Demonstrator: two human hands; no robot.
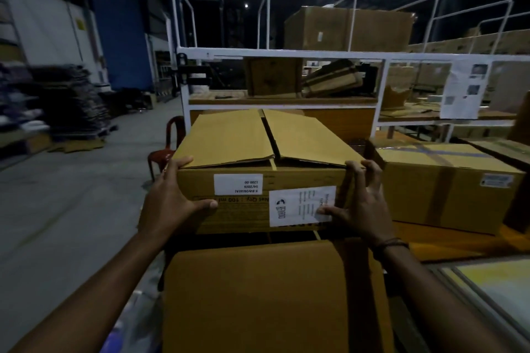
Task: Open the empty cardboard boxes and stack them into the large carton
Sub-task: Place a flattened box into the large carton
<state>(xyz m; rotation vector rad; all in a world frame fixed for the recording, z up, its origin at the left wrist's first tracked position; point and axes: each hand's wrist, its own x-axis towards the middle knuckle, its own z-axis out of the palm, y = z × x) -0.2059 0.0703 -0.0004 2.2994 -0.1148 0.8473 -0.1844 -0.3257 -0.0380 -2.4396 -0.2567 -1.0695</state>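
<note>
The person is holding a cardboard box (263,152) out in front of them with both hands, one at each near corner. The left hand (172,198) is gripping the near left corner: its fingers are curling over the top edge while the thumb is pressing flat against the front face. The right hand (361,203) is gripping the near right corner the same way, with fingers hooking over the top and side and the thumb lying on a white label (302,205). So the box is sitting between the two hands, clamped from both sides.

Its two top flaps are lying folded down but loose – meeting along a slanted seam, their near edges lifting slightly. A second white label (238,183) on the front face is reading upside down.

Directly below the box, nearer the camera, the large carton (252,295) is showing a broad plain brown panel, with a dark gap between it and the box's underside.

A taped box (447,186) is standing to the right, a white metal rack (281,54) is rising behind, and a red chair (169,146) is peeking out at the left.
</note>
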